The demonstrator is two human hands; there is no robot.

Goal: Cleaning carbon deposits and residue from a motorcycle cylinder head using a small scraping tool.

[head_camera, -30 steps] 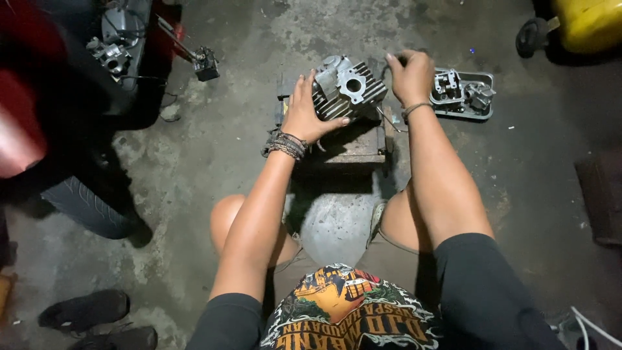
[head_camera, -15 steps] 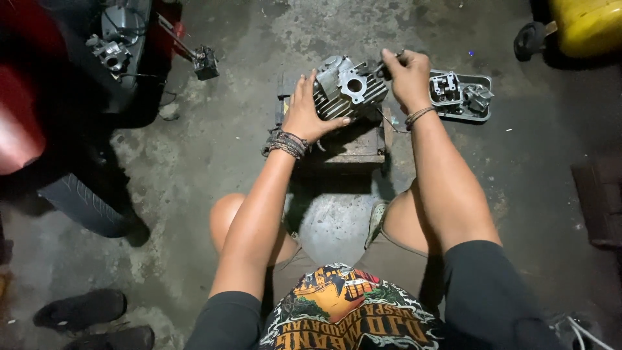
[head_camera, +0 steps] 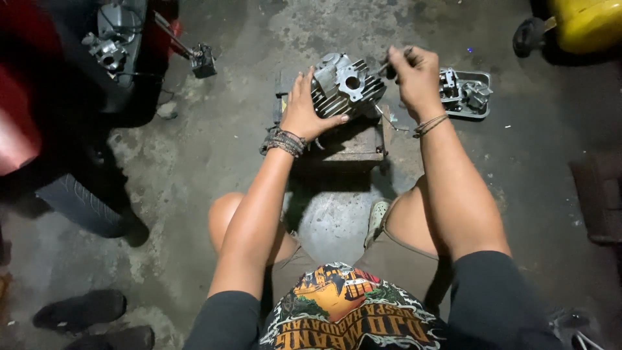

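Finned grey engine cylinder head (head_camera: 346,85) is sitting tilted on top of a dark metal block (head_camera: 350,144) that is standing on the concrete floor (head_camera: 214,168), directly ahead of the seated person's knees. Left hand (head_camera: 306,110) is lying flat against the near left side of the head, fingers spread over the cooling fins and thumb stretching along its lower edge, bracing it rather than closing around it. Right hand (head_camera: 414,76) is hovering just beside the upper right corner of the head, fingers pinched together on a thin metal tool (head_camera: 386,67) whose tip is pointing at the head; it looks like a small screwdriver or pick, though the view is too dim to be certain. Beaded bracelets are circling the left wrist, and thin bands are circling the right. Behind the right hand, a small metal tray (head_camera: 468,97) holding engine parts is resting on the floor, near the head but apart from it. Far left, a red motorcycle (head_camera: 58,78) is standing, its tyre showing below, and a yellow container (head_camera: 586,23) is occupying the top right corner.
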